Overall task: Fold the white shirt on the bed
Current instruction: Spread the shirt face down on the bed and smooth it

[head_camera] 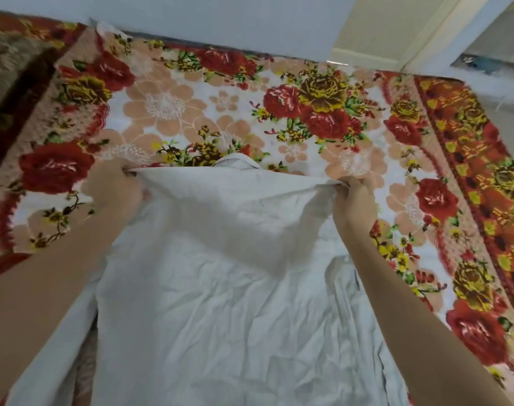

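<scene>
Pinching the creased white shirt point(220, 303) at both shoulders, left hand point(115, 189) and right hand point(354, 205) stretch it over the floral bed point(220, 98).

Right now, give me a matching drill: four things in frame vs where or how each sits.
Things:
1. left hand
2. right hand
3. shirt
4. blanket

States:
A. flowered, spread under everything
B. grips the shirt's top edge, right side
C. white, wrinkled, held up at the top
D. grips the shirt's top edge, left side

Pairs: 1-D, 2-B, 3-C, 4-A
</scene>
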